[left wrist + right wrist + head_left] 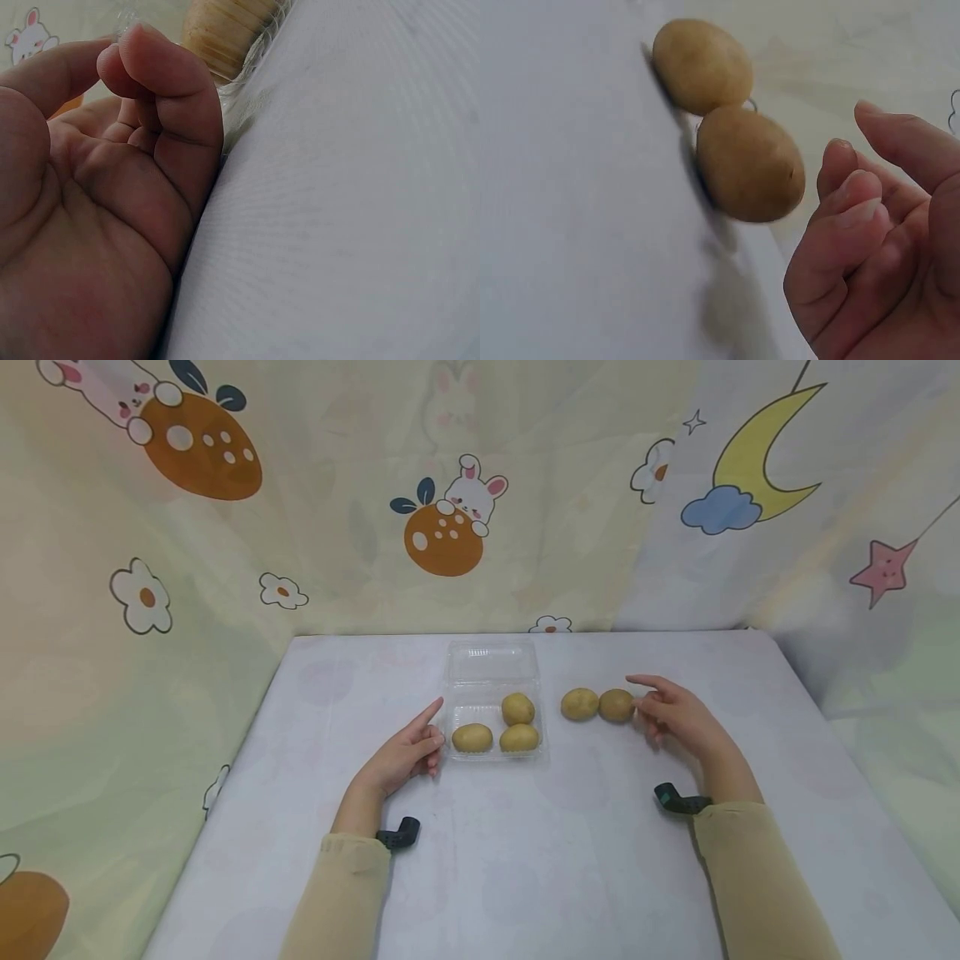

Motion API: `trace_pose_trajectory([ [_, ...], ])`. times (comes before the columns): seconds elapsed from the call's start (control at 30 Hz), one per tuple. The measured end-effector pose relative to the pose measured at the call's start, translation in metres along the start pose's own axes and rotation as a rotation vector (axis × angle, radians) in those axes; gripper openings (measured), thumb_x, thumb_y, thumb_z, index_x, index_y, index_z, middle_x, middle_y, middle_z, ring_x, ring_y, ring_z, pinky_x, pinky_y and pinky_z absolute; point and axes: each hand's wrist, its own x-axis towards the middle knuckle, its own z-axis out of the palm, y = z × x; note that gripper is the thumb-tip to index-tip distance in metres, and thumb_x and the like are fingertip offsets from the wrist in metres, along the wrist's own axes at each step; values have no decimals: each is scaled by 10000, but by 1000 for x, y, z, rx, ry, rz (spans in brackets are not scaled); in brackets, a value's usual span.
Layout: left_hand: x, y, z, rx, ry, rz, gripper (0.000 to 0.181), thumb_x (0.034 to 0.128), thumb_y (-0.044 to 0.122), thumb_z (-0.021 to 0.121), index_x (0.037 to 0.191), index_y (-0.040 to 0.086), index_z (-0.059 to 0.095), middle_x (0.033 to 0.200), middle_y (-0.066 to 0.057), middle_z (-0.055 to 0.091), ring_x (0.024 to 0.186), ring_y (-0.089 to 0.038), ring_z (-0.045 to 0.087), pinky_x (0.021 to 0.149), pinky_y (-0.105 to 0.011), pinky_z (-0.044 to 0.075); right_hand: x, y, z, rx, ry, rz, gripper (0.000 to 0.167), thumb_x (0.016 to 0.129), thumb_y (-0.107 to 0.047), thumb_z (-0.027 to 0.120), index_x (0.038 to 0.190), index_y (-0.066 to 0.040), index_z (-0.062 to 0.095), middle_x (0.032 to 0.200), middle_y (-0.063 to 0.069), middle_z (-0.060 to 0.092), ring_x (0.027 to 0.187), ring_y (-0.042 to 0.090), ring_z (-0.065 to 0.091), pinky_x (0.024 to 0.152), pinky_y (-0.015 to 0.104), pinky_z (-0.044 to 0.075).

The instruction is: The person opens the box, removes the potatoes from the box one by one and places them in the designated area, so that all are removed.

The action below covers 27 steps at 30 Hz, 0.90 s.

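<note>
Three potatoes lie in the clear plastic container [472, 758]: one at the front left [472, 738], one at the front right [519, 738], one behind it [517, 709]. Its lid [491, 662] is folded back. At the container's left edge is my left hand [405, 756], index finger extended and the others loosely bent; the left wrist view shows this hand [112, 165] holding nothing visible. Right of the container, a lighter potato [580, 704] [703, 66] touches a browner one [617, 706] [750, 163]. My right hand [678, 718] [877, 247] is just beside the browner potato, fingers loosely bent, gripping nothing.
A white cloth covers the table [525, 860]. Behind it hangs a patterned curtain [337, 527], which also runs along both sides. A dark wrist camera [401, 833] sits on my left wrist and another [681, 799] on my right.
</note>
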Motion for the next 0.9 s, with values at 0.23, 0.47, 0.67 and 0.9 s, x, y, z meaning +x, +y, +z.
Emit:
trace_pose_trajectory([
  [0.23,-1,0,0,0,0,4,688,997,217,586,1555,413,234,890,-31,471,713,-159,478,648,-296,518,1,-30,14,46,-99,-135,424,996,-343,585,1263,-15,561,790,55,523,624,197,507,556,336,505],
  [0.47,-1,1,0,-9,-1,-6,681,1001,207,579,1551,423,240,887,-34,468,714,-163,478,652,-300,518,16,-63,41,15,-191,-181,373,982,-348,608,1160,-20,597,748,39,514,632,206,498,564,368,484],
  [0.67,-1,1,0,-7,-4,-11,685,1000,210,581,1553,420,235,897,-41,464,717,-170,478,657,-306,520,30,-83,63,2,-240,-158,357,957,-408,631,1081,-73,622,714,76,508,637,225,494,607,405,471],
  [0.9,-1,0,0,-11,-4,-10,689,997,217,587,1553,418,235,893,-45,464,716,-174,477,660,-312,522,48,-100,88,3,-302,-145,393,955,-432,624,1036,-48,611,766,78,528,697,242,501,646,381,461],
])
